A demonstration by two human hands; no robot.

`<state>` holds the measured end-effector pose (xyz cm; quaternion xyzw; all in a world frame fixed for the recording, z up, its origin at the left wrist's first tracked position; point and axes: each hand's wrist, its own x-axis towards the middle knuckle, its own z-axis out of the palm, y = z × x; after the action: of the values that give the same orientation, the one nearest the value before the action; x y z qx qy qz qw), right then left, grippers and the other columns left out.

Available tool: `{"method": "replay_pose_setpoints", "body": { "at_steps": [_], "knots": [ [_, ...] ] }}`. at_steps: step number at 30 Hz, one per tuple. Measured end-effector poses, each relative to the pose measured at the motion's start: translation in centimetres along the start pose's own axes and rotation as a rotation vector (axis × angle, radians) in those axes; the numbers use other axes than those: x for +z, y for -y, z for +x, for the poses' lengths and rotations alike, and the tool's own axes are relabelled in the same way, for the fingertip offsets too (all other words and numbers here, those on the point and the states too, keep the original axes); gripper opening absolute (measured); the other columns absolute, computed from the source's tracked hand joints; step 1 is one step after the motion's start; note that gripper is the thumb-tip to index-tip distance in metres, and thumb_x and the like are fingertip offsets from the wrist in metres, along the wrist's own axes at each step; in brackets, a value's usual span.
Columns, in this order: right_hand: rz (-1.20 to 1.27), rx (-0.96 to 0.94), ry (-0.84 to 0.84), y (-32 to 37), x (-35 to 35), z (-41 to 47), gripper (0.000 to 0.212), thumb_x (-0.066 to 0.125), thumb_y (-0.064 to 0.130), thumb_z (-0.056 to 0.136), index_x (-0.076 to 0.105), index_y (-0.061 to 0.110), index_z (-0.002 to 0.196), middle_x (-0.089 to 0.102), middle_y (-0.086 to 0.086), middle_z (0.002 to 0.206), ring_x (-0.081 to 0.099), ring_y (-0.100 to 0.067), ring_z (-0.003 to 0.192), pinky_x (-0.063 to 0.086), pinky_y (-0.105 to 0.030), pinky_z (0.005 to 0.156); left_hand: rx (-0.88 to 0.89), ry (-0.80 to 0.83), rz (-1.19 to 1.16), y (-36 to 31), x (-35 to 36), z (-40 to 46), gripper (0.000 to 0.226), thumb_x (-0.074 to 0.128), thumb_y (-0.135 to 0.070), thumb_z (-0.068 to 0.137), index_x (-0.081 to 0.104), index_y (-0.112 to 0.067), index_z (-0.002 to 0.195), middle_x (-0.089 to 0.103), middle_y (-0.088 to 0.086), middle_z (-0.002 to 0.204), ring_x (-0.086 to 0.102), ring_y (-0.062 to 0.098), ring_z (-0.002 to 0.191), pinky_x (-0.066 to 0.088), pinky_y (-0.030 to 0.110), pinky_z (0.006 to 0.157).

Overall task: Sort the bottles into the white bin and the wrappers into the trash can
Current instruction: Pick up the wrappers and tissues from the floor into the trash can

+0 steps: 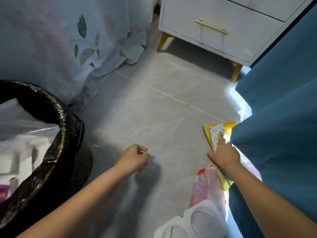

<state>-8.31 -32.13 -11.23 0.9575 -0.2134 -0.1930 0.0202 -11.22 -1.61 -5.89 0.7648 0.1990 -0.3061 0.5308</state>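
A yellow wrapper lies on the grey floor at the right, partly tucked under a teal curtain. My right hand grips it, fingers curled over its middle. A pink and white plastic wrapper lies just below that hand. My left hand hovers over the floor in the middle, fingers loosely curled and holding nothing. The trash can, lined with a black bag, stands at the left and holds clear and white plastic wrappers. No bottle and no white bin are in view.
A teal curtain hangs down the right side. A white nightstand on gold legs stands at the back. A floral bedsheet drapes to the floor at the back left. A white cloth-covered knee is at the bottom.
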Motion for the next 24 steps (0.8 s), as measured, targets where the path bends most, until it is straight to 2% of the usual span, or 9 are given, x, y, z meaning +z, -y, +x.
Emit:
{"method": "replay_pose_setpoints", "body": {
  "at_steps": [2, 5, 8, 11, 14, 16, 19, 21, 24],
  "knots": [
    [-0.071, -0.032, 0.023, 0.4, 0.1, -0.2, 0.049, 0.052, 0.022, 0.084, 0.038, 0.005, 0.128, 0.052, -0.019, 0.117, 0.056, -0.037, 0.106, 0.047, -0.036, 0.080, -0.001, 0.005, -0.036, 0.1, 0.2, -0.2, 0.022, 0.051, -0.009, 0.093, 0.052, -0.007, 0.114, 0.055, 0.007, 0.094, 0.058, 0.010, 0.067, 0.043, 0.021, 0.054],
    [-0.206, -0.067, 0.026, 0.8, 1.0, -0.8, 0.036, 0.041, 0.010, 0.090, 0.040, 0.007, 0.125, 0.052, -0.016, 0.122, 0.057, -0.033, 0.110, 0.048, -0.038, 0.087, -0.006, 0.022, -0.083, -0.3, 0.3, -0.6, 0.018, 0.052, -0.010, 0.093, 0.052, -0.010, 0.111, 0.056, 0.006, 0.094, 0.059, 0.008, 0.067, 0.044, 0.022, 0.057],
    [-0.206, -0.051, 0.001, 1.1, 0.2, -0.9, 0.036, 0.037, 0.006, 0.091, 0.040, 0.011, 0.126, 0.054, -0.013, 0.124, 0.055, -0.032, 0.114, 0.047, -0.039, 0.087, -0.007, 0.034, -0.114, -0.7, 0.2, -0.9, 0.014, 0.052, -0.010, 0.092, 0.053, -0.012, 0.107, 0.056, 0.002, 0.089, 0.059, 0.008, 0.067, 0.046, 0.023, 0.059],
    [-0.146, -0.131, -0.115, 2.7, -2.4, -1.5, 0.036, 0.038, 0.011, 0.093, 0.042, 0.014, 0.129, 0.051, -0.010, 0.131, 0.053, -0.034, 0.111, 0.046, -0.038, 0.079, 0.014, 0.030, -0.133, -1.1, -0.3, -1.3, 0.016, 0.054, -0.013, 0.092, 0.054, -0.012, 0.108, 0.057, 0.004, 0.094, 0.060, 0.010, 0.071, 0.047, 0.024, 0.062],
    [0.045, -0.277, -0.188, 5.7, -5.8, -3.1, 0.032, 0.038, 0.021, 0.096, 0.043, 0.012, 0.127, 0.060, -0.013, 0.112, 0.058, -0.037, 0.097, 0.043, -0.037, 0.069, 0.042, 0.004, -0.170, -1.4, -0.9, -1.8, 0.019, 0.057, -0.018, 0.092, 0.057, -0.011, 0.110, 0.059, 0.004, 0.100, 0.060, 0.015, 0.083, 0.051, 0.028, 0.069],
    [0.237, -0.372, -0.188, 7.7, -8.4, -4.5, 0.027, 0.040, 0.026, 0.097, 0.045, 0.010, 0.117, 0.059, -0.014, 0.101, 0.058, -0.038, 0.090, 0.040, -0.036, 0.066, 0.080, -0.039, -0.154, -1.4, -1.5, -2.0, 0.029, 0.062, -0.026, 0.090, 0.059, -0.013, 0.115, 0.060, 0.006, 0.111, 0.060, 0.018, 0.096, 0.052, 0.033, 0.084],
    [0.500, -0.511, -0.156, 9.6, -11.9, -6.6, 0.021, 0.044, 0.027, 0.096, 0.049, 0.010, 0.109, 0.059, -0.010, 0.090, 0.057, -0.034, 0.084, 0.040, -0.034, 0.066, 0.132, -0.092, -0.180, -1.6, -2.4, -2.5, 0.050, 0.066, -0.031, 0.087, 0.051, -0.013, 0.131, 0.055, 0.005, 0.130, 0.054, 0.017, 0.116, 0.044, 0.026, 0.092],
    [0.638, -0.573, -0.094, 10.0, -13.7, -8.0, 0.022, 0.047, 0.028, 0.096, 0.052, 0.015, 0.113, 0.063, -0.003, 0.097, 0.059, -0.023, 0.088, 0.043, -0.030, 0.074, 0.191, -0.122, -0.231, -2.0, -2.8, -2.7, 0.061, 0.066, -0.031, 0.086, 0.042, -0.011, 0.139, 0.047, 0.001, 0.141, 0.048, 0.011, 0.122, 0.039, 0.021, 0.094],
    [0.869, -0.650, 0.100, 10.2, -15.8, -10.2, 0.023, 0.050, 0.028, 0.095, 0.055, 0.025, 0.117, 0.067, 0.007, 0.112, 0.066, -0.012, 0.098, 0.054, -0.030, 0.086, 0.248, -0.155, -0.354, -2.8, -3.0, -2.8, 0.075, 0.068, -0.035, 0.083, 0.032, -0.013, 0.146, 0.038, 0.000, 0.149, 0.039, 0.011, 0.135, 0.034, 0.023, 0.105]
  ]
}}
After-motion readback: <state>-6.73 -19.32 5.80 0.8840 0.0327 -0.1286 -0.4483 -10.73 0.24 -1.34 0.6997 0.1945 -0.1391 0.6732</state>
